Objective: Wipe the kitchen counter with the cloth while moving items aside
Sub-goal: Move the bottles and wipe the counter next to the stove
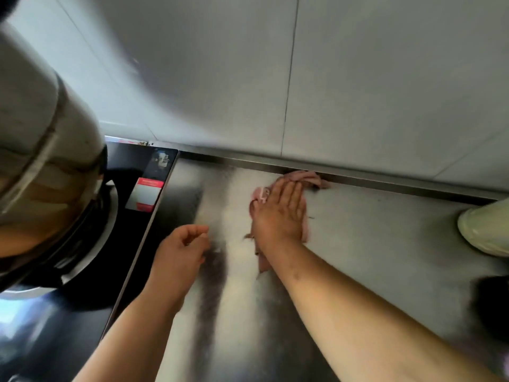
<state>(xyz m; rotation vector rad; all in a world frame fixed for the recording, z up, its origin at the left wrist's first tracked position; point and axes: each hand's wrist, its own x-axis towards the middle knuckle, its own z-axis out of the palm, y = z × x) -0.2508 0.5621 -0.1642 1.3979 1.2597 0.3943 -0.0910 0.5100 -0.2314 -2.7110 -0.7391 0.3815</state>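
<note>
A pink cloth (308, 178) lies on the stainless steel counter (371, 238), up against the back ledge by the wall. My right hand (279, 209) is pressed flat on top of it, fingers together and pointing toward the wall, so most of the cloth is hidden. My left hand (183, 248) hovers just over the counter to the left, near the stove's edge. Its fingers are loosely curled and nothing is in it.
A black glass stove (137, 216) borders the counter on the left, with a large steel pot (41, 166) on its burner. A pale rounded object (484, 230) sits at the right edge, and a dark object (493, 304) is below it. A tiled wall (303, 78) rises behind.
</note>
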